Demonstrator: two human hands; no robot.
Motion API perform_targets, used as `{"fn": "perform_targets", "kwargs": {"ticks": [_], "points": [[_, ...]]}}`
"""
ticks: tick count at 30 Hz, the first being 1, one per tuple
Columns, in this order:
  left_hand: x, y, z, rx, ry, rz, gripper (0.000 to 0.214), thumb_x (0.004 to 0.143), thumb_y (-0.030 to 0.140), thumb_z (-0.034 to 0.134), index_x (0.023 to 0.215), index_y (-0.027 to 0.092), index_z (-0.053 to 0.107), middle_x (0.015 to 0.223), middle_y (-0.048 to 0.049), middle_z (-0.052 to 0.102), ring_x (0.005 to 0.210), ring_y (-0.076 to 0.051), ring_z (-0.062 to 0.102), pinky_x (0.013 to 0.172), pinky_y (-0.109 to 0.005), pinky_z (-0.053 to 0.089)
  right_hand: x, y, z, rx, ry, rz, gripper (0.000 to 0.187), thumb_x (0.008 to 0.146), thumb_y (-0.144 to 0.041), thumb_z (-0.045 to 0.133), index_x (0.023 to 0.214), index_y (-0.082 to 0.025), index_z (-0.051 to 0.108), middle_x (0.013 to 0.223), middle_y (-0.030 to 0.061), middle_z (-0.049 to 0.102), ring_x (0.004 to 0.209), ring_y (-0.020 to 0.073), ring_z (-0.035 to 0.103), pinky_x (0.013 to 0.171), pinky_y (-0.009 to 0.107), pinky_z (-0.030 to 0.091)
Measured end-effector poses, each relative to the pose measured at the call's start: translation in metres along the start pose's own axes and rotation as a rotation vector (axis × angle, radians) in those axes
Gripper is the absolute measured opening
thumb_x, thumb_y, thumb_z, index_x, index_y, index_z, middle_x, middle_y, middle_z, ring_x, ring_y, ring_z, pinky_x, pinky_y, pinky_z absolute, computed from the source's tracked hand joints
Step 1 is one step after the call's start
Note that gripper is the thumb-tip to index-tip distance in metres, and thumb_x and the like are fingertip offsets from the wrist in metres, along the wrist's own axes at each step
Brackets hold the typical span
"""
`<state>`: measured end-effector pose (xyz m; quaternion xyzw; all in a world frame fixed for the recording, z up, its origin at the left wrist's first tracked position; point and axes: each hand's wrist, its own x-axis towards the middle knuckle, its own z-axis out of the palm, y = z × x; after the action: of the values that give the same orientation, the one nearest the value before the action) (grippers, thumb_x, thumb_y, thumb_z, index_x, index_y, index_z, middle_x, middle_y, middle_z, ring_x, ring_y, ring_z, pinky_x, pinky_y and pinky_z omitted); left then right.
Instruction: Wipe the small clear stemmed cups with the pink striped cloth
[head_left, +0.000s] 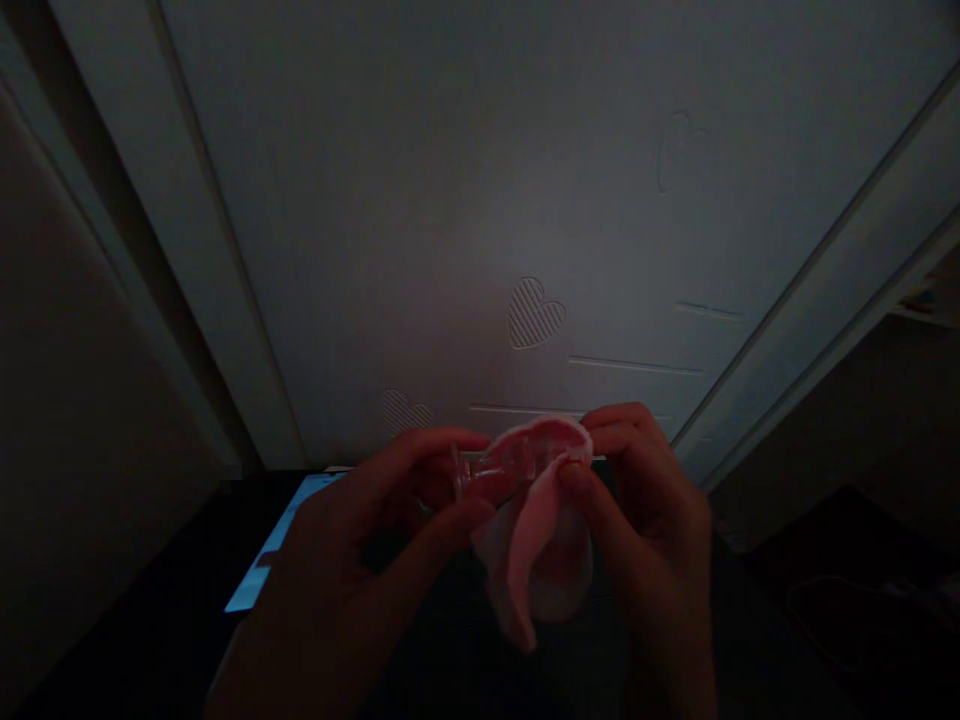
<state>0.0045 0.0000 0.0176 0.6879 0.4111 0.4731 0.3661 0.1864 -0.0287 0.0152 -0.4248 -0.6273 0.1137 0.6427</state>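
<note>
The scene is very dark. My left hand (375, 530) pinches a small clear plastic piece (491, 472) between thumb and fingers. My right hand (645, 500) is closed on the rim of a pale pink, soft cloth-like item (536, 560), perhaps a small sock, whose body hangs down between my hands. The clear piece lies inside or against the open rim of the pink item. Both hands are close together at the bottom centre of the head view.
A pale wall or cabinet panel (525, 200) with embossed heart shapes (534, 312) fills the background. A glowing blue screen (277, 545) lies on a dark surface under my left hand. Dark shapes sit at the lower right.
</note>
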Motion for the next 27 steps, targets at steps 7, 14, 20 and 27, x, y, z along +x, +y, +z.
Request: {"fn": "perform_targets", "kwargs": {"ticks": [7,14,20,27], "points": [[0.0,0.004,0.002,0.085,0.062,0.057,0.022,0.084,0.036,0.069,0.101,0.05,0.068,0.092,0.0164,0.078,0.079,-0.01,0.071,0.065,-0.019,0.048,0.001,0.0,0.0,-0.004,-0.008,0.014,0.009,0.087,-0.015,0.065,0.086,-0.024,0.066,0.093,-0.0013,0.057,0.09,0.0144,0.056,0.075,0.028,0.043],[0.0,-0.004,-0.001,0.14,0.058,0.24,0.034,0.089,0.019,0.064,0.103,0.05,0.065,0.095,0.0173,0.07,0.08,-0.006,0.065,0.07,-0.013,0.047,0.001,0.001,0.0,0.0,-0.01,0.014,0.009,0.088,-0.015,0.064,0.086,-0.023,0.067,0.095,-0.0008,0.058,0.092,0.015,0.057,0.077,0.029,0.043],[-0.001,0.0,0.003,0.088,0.091,0.296,0.033,0.089,0.019,0.064,0.103,0.049,0.068,0.092,0.0141,0.068,0.079,-0.008,0.063,0.068,-0.016,0.046,0.0,0.0,-0.002,0.004,-0.007,0.02,0.008,0.09,-0.018,0.064,0.085,-0.023,0.067,0.094,-0.0009,0.058,0.09,0.0148,0.058,0.076,0.029,0.044],[-0.002,-0.003,0.001,0.239,0.135,0.224,0.026,0.089,0.038,0.067,0.11,0.053,0.064,0.085,0.0154,0.074,0.069,-0.01,0.068,0.062,-0.019,0.047,-0.005,-0.002,-0.003,-0.002,0.004,0.015,0.007,0.09,-0.017,0.063,0.086,-0.023,0.066,0.098,-0.001,0.057,0.089,0.0139,0.058,0.073,0.028,0.044]]}}
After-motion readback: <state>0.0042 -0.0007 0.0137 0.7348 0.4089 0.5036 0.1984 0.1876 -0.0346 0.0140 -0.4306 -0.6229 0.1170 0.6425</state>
